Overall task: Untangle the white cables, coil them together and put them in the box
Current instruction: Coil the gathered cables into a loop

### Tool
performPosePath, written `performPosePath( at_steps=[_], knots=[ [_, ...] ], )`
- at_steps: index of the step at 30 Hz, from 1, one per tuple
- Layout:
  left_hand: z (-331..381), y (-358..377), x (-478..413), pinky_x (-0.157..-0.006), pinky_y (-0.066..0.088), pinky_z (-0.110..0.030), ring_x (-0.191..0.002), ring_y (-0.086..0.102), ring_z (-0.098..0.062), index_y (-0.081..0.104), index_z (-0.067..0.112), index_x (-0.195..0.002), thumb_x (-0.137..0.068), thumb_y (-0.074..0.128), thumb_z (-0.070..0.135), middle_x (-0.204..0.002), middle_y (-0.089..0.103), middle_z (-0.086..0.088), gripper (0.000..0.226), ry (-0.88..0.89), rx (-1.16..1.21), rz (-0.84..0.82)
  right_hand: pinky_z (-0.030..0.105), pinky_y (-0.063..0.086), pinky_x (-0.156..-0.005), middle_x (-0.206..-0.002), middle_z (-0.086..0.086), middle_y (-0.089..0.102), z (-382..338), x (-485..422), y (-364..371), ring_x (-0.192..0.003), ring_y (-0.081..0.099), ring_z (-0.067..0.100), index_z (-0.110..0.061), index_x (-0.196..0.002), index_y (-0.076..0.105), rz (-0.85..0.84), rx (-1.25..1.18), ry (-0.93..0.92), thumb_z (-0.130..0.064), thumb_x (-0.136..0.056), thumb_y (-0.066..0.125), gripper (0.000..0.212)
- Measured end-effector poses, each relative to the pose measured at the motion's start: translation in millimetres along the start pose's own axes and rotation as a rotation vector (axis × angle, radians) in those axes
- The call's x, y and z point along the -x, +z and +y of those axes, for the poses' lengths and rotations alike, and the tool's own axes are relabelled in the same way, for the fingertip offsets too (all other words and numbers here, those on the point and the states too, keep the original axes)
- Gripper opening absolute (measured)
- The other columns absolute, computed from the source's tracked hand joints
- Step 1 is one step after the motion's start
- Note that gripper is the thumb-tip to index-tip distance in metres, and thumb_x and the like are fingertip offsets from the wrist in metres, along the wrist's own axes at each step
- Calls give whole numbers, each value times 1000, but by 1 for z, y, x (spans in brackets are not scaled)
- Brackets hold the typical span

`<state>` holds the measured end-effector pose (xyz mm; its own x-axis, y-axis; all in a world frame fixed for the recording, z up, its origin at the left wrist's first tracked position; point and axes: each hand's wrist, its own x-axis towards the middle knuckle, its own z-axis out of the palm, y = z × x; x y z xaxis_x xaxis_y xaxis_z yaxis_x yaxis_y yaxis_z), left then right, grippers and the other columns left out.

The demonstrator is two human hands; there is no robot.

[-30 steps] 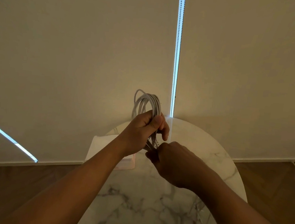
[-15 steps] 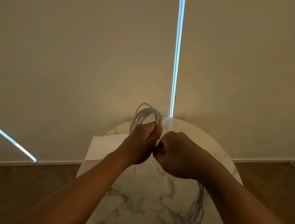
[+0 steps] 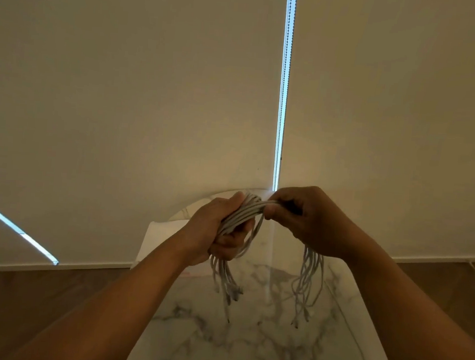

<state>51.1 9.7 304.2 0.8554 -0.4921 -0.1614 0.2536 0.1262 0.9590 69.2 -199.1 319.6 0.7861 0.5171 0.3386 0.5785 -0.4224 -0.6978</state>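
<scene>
A bundle of white cables (image 3: 246, 211) stretches between both my hands above the marble table. My left hand (image 3: 215, 232) grips the bundle, and loose cable ends with plugs hang below it toward the tabletop. My right hand (image 3: 309, 222) holds the other side of the bundle, from which more strands dangle down with their plugs. The white box (image 3: 157, 239) lies on the table at the far left, partly hidden behind my left forearm.
The round marble table (image 3: 260, 340) stands against drawn cream blinds (image 3: 123, 100), with a bright gap (image 3: 284, 84) between them. Wooden floor (image 3: 22, 305) shows on both sides of the table.
The upright coil has been laid over and pulled out sideways between my hands. My right hand moved up and to the right. Cable ends now hang loose under both hands.
</scene>
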Motion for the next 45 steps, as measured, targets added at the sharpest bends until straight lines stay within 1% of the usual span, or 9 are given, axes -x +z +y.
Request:
performPosePath(
  at_steps=[8,11,15,19,22,30,34,38,45],
  knots=[
    [29,0,9,-36,17,-19,-27,19,-6,49,21,-61,-75,74,45,-41,21,9,38,36,309,-126,31,46,-47,-50,9,54,21,25,24,-43,51,14,-3,-74,64,120,-361,123,-40,-87,61,39],
    [61,-11,13,-33,15,-18,-30,10,-8,47,23,-58,-86,54,42,-41,13,9,34,182,457,8,46,43,-55,-52,18,54,49,63,49,-45,50,23,1,-74,62,101,-607,348,-44,-82,70,46],
    [74,-17,11,-33,15,-19,-32,9,-9,46,23,-59,-93,40,43,-37,21,9,40,210,449,110,28,26,-46,-55,10,42,51,85,79,-45,32,17,1,-86,59,70,-1035,477,-51,-77,75,55],
    [66,-4,3,-33,16,-19,-30,12,-8,45,24,-60,-93,41,44,-36,28,8,40,168,475,111,27,28,-45,-53,2,44,36,79,113,-45,38,13,-14,-73,56,232,-585,470,-46,-95,40,42],
    [66,9,2,-33,16,-18,-34,9,-8,45,23,-59,-93,42,43,-36,28,8,40,134,480,68,27,35,-50,-52,-5,48,37,70,133,-46,43,4,-20,-66,53,306,-402,554,-33,-102,40,40],
    [76,15,4,-31,20,-17,-28,22,-3,42,23,-63,-93,44,43,-40,25,9,37,150,413,148,36,33,-54,-56,-4,45,33,62,144,-52,40,12,-13,-72,54,195,-438,524,-55,-92,35,51],
    [68,26,-9,-34,18,-19,-30,20,-4,42,22,-65,-100,39,41,-41,24,9,40,211,467,237,27,37,-54,-57,-11,47,11,59,158,-53,43,2,-33,-64,46,168,-452,517,-39,-99,45,35],
    [80,29,-16,-33,20,-18,-31,21,-4,41,21,-67,-101,38,40,-41,25,9,39,254,488,264,28,32,-43,-48,4,44,-4,61,167,-41,40,16,-13,-69,53,184,-826,602,-32,-104,41,42],
    [103,20,3,-30,22,-16,-25,27,-7,43,22,-65,-96,42,40,-38,30,6,36,34,469,31,24,28,-41,-39,5,40,38,61,152,-33,36,15,-4,-50,52,449,-652,684,-34,-104,41,63]
  ],
)
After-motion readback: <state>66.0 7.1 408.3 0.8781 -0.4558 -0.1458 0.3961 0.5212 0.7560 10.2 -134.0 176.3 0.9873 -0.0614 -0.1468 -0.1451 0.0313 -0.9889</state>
